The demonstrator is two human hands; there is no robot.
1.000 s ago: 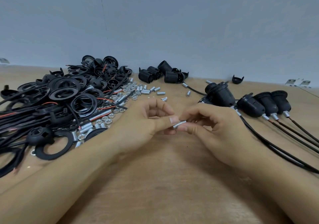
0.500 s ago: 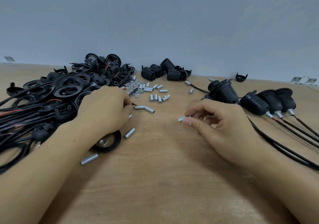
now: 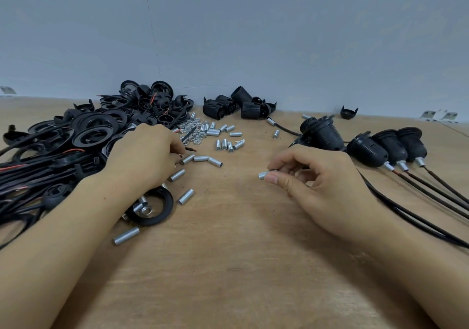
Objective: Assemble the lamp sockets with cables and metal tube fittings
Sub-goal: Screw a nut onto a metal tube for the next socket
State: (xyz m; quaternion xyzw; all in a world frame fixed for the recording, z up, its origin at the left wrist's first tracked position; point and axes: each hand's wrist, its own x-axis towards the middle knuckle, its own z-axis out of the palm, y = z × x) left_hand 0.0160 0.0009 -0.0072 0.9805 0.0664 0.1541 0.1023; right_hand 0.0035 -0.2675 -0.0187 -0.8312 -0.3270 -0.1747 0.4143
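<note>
Two hands over wooden table (image 3: 241,265), grey wall (image 3: 253,36) behind. Right hand (image 3: 319,184) pinches metal tube (image 3: 265,175). Left hand (image 3: 144,156) curled at cable pile (image 3: 38,166); fingertips hidden, hold unclear. Finished sockets (image 3: 368,151) right, cables cropped.

head view – looks forward and down | close over wooden table (image 3: 228,265) | faces wall (image 3: 253,36)

Plain blue-grey wall (image 3: 253,36) — wooden tabletop (image 3: 228,265) below.

sockets (image 3: 366,148) black (ribbed) | tubes (image 3: 224,144) silver | table (image 3: 228,265) tan | wall (image 3: 253,36) grey-blue
</note>
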